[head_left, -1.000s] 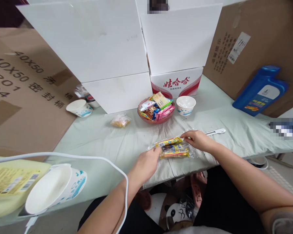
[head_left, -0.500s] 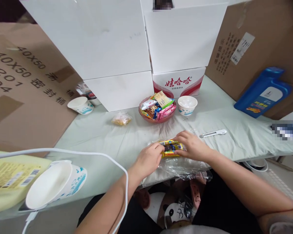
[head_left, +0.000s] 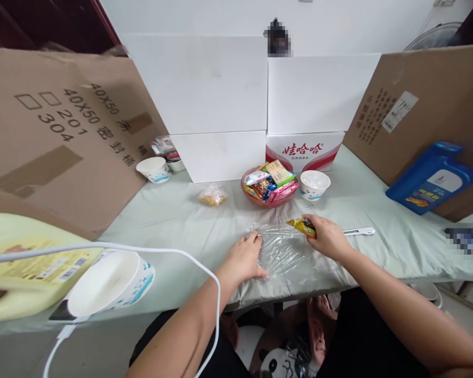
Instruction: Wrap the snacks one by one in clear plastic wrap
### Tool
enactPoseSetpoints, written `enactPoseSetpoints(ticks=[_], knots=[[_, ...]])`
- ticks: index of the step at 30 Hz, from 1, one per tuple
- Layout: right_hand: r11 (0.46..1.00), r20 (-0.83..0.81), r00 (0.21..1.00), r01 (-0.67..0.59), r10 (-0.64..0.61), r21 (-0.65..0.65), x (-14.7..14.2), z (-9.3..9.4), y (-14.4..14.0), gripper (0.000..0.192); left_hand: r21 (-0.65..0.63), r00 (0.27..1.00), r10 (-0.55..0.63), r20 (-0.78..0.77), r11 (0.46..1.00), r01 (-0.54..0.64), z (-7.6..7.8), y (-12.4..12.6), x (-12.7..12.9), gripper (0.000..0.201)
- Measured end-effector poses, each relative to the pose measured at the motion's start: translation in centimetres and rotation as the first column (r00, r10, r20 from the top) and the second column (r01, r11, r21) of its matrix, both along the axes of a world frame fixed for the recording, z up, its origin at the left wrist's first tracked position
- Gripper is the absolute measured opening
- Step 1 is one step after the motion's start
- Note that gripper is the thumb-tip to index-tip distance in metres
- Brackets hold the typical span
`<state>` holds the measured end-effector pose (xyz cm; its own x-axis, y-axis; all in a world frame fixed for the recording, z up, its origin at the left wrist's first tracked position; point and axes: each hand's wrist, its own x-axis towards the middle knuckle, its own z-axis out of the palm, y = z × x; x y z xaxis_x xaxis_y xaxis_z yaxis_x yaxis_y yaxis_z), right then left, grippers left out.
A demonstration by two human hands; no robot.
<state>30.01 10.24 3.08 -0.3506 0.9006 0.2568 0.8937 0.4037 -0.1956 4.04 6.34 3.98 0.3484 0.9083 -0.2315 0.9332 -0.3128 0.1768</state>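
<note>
Nearest the camera, at the left edge: a paper bowl (head_left: 109, 285) tipped on its side against a yellow jug (head_left: 21, 268), with a white cable (head_left: 150, 254) arcing over both.

Left hand (head_left: 246, 257) lies flat, fingers spread and pressed on the near-left part of a clear plastic bag (head_left: 286, 252); it grips nothing, and seems to be pinning the film to the cloth-covered table (head_left: 173, 220) so the film cannot slide.

Right hand (head_left: 329, 237) is closed around a small bundle of yellow snack sticks (head_left: 301, 226), whose ends poke out toward the left. The bundle sits at the bag's far edge, just off the film; the bag looks slack and flat.

A white utility knife (head_left: 358, 231) lies just beyond the right hand.

Farther back: a pink bowl (head_left: 268, 199) heaped with wrapped snacks, a white paper bowl (head_left: 314, 185) beside it, and a small loose packet (head_left: 213, 196) to the left.

White boxes (head_left: 220, 89) and brown cartons (head_left: 55, 136) wall the table in on three sides.
</note>
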Motion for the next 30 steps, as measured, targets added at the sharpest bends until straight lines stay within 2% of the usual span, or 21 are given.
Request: enactPoseSetpoints(ticks=[3, 5, 8, 10, 13, 15, 17, 20, 23, 27, 30], knots=[[0.977, -0.067, 0.997, -0.027, 0.042, 0.213, -1.2, 4.1, 2.3, 0.044, 0.010, 1.000, -0.017, 0.011, 1.000, 0.017, -0.2, 0.0, 0.0, 0.092], [0.947, 0.006, 0.990, -0.134, 0.138, 0.292, -3.0, 7.5, 4.7, 0.044, 0.016, 0.999, -0.020, 0.028, 1.000, 0.020, -0.5, 0.1, 0.0, 0.094], [0.926, 0.176, 0.961, -0.255, 0.212, 0.277, -6.9, 11.6, 8.8, 0.042, 0.004, 0.999, -0.016, 0.049, 1.000, 0.016, -1.1, 0.3, -0.2, 0.097], [0.928, 0.329, 0.911, -0.321, 0.247, 0.191, -9.6, 12.9, 11.3, 0.044, 0.009, 0.997, -0.030, 0.073, 1.000, 0.029, -1.4, 0.4, -0.4, 0.098], [0.924, 0.558, 0.767, -0.382, 0.316, 0.001, -13.0, 12.7, 14.3, 0.050, 0.043, 0.992, -0.056, 0.109, 0.998, 0.052, -1.4, 0.3, -0.7, 0.097], [0.923, 0.630, 0.697, -0.375, 0.342, -0.087, -14.4, 11.8, 15.7, 0.055, 0.050, 0.992, -0.054, 0.114, 0.998, 0.048, -1.3, 0.2, -0.8, 0.096], [0.929, 0.603, 0.715, -0.341, 0.354, -0.141, -15.0, 10.7, 16.8, 0.057, 0.053, 0.992, -0.051, 0.116, 0.998, 0.045, -1.3, 0.2, -0.8, 0.095], [0.939, 0.483, 0.806, -0.282, 0.343, -0.197, -15.0, 9.5, 17.6, 0.057, 0.065, 0.991, -0.057, 0.122, 0.997, 0.050, -1.3, 0.2, -0.8, 0.093], [0.943, 0.506, 0.796, -0.279, 0.334, -0.183, -14.8, 9.0, 17.2, 0.046, 0.065, 0.991, -0.058, 0.123, 0.997, 0.051, -1.4, 0.3, -0.7, 0.092], [0.907, 0.584, 0.722, -0.416, 0.370, -0.060, -15.3, 9.3, 15.6, 0.022, 0.055, 0.991, -0.059, 0.123, 0.997, 0.053, -1.2, 0.3, -0.7, 0.091], [0.877, 0.594, 0.704, -0.480, 0.390, -0.008, -15.8, 9.8, 14.7, 0.017, 0.044, 0.990, -0.058, 0.128, 0.998, 0.053, -1.1, 0.3, -0.7, 0.093]])
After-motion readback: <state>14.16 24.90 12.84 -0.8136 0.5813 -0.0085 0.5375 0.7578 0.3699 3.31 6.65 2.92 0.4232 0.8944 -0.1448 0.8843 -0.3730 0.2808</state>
